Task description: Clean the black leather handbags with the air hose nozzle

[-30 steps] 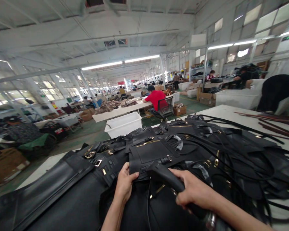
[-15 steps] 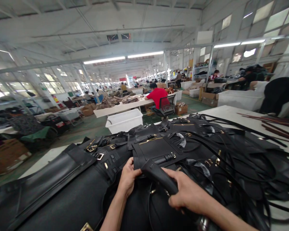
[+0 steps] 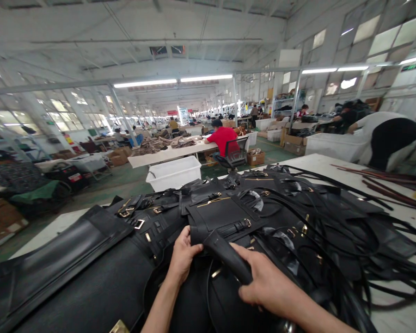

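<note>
My left hand (image 3: 183, 256) pinches the lower left corner of a black leather bag panel (image 3: 215, 215), which carries a gold zip and a buckled strap. My right hand (image 3: 263, 282) is closed around a thick black tube-shaped piece (image 3: 229, 256). Its wider, flattened end lies beside my left thumb, over the panel's lower edge. From this view I cannot tell whether the piece is a handle or a tool; its other end is hidden behind my right hand. Under both hands lies more black leather, and a large black bag (image 3: 79, 273) rests to the left.
Black bags and straps (image 3: 319, 222) with gold fittings are heaped across the white table (image 3: 319, 162). Brown strips (image 3: 384, 182) lie at the right. Beyond the table stand a white bin (image 3: 175, 173) and a seated person in red (image 3: 225, 138). Another person (image 3: 384, 134) bends over at the right.
The view has shifted slightly, so the scene sits a little to the left. The person at the right is now bent over, more in view. Both hands keep their hold.
</note>
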The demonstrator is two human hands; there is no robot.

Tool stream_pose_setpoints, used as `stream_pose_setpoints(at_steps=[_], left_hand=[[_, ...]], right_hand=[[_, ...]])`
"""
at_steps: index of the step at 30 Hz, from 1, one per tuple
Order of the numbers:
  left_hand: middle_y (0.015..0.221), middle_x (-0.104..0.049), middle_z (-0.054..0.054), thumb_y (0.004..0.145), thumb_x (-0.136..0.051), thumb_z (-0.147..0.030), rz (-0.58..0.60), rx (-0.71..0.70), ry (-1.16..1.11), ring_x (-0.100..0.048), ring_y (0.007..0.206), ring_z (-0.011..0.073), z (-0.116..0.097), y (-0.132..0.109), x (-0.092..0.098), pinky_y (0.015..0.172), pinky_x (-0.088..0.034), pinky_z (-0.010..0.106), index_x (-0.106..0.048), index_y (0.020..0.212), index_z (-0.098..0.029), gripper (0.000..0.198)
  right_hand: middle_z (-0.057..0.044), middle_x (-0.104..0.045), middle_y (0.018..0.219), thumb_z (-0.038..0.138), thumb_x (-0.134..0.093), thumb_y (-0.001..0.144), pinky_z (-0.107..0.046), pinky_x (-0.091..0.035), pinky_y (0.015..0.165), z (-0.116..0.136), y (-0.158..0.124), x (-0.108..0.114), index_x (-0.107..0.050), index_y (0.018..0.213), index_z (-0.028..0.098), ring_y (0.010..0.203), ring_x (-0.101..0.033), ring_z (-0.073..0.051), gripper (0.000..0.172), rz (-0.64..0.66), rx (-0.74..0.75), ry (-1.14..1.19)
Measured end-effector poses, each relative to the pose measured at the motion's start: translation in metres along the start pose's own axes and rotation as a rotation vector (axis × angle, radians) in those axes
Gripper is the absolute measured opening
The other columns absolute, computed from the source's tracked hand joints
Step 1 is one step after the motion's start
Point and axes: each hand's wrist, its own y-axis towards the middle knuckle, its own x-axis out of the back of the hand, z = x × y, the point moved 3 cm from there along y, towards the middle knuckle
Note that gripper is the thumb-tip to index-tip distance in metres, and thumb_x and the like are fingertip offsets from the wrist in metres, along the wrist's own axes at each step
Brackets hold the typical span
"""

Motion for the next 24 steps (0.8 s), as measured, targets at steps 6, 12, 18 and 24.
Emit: stream_pose_setpoints(at_steps=[6,12,18,24], left_hand=[[0.085,-0.066,0.003,0.055,-0.062,-0.002,0.031,0.044,-0.002,-0.061,0.072,0.0174,0.000,-0.003,0.000,0.067,-0.048,0.028,-0.047,0.096,-0.016,0.046],[0.088,-0.065,0.006,0.052,-0.061,-0.002,0.009,0.106,-0.026,-0.062,0.075,0.0187,-0.004,-0.001,0.000,0.067,-0.047,0.028,-0.046,0.100,-0.015,0.052],[0.085,-0.066,0.004,0.056,-0.054,-0.005,-0.005,0.142,0.019,-0.061,0.073,0.0166,-0.003,-0.001,-0.001,0.064,-0.046,0.025,-0.049,0.099,-0.014,0.044],[0.081,-0.066,0.003,0.053,-0.052,-0.003,-0.042,0.170,0.022,-0.060,0.065,0.0154,0.000,0.001,-0.001,0.056,-0.045,0.024,-0.049,0.099,-0.015,0.048]], right_hand=[[0.002,-0.062,0.076,0.008,-0.051,0.055,-0.018,-0.037,0.049,0.008,-0.008,-0.003,-0.034,0.131,0.021,0.059,-0.054,-0.013,0.079,-0.130,0.007,-0.156],[0.002,-0.063,0.077,0.008,-0.051,0.055,-0.018,-0.037,0.047,0.005,-0.010,0.001,-0.036,0.129,0.022,0.055,-0.054,-0.013,0.077,-0.163,0.007,-0.103],[0.004,-0.060,0.071,0.008,-0.052,0.055,-0.016,-0.033,0.041,0.008,-0.017,0.012,-0.031,0.132,0.019,0.050,-0.049,-0.011,0.080,-0.125,0.025,-0.039],[0.006,-0.061,0.069,0.005,-0.051,0.050,-0.015,-0.033,0.042,0.011,-0.019,-0.009,-0.041,0.125,0.024,0.053,-0.052,-0.011,0.077,-0.021,0.138,-0.095]])
